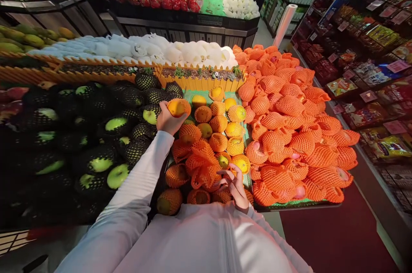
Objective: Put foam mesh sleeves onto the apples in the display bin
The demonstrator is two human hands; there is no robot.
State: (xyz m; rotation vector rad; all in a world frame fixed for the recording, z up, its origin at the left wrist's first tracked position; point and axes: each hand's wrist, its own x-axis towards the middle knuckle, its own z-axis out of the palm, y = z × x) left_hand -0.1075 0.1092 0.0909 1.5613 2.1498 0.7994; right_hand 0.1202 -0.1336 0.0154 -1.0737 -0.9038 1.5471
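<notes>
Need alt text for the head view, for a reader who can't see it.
At a shop fruit display, the left hand holds up a bare yellow-orange mango, while the right hand touches loose orange foam nets over netted mangoes. Black-netted green fruit lies left.

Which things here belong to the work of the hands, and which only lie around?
In hand:
- left hand, its grip closed on a bare yellow-orange round fruit
- right hand, touching loose orange foam net sleeves
- yellow fruits in orange nets

Lying about:
- green fruits in black nets
- big pile of pink fruits in orange nets
- white-wrapped fruits
- snack shelves
</notes>
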